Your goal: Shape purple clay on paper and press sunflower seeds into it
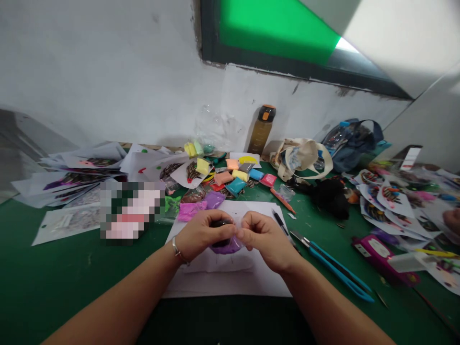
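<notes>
Above the white paper sheets [230,285], both of my hands are closed on a small clear packet of purple clay [227,247]. My left hand [204,230] wraps round its left side, where a dark part shows between thumb and fingers. At the packet's right edge, my right hand [268,239] pinches the thin plastic, its fingertips almost touching the left thumb. Pink [192,210] and purple clay packets [214,199] lie just beyond the left hand. A black pen [279,221] rests on the paper to the right.
Blue tweezers [341,268] and a magenta device [383,258] lie to the right. Colourful packets [235,184], an orange-capped bottle [262,129] and a cloth bag [302,158] stand towards the wall. Stacked sheets [79,172] fill the left; part of another person's hand [452,220] shows far right.
</notes>
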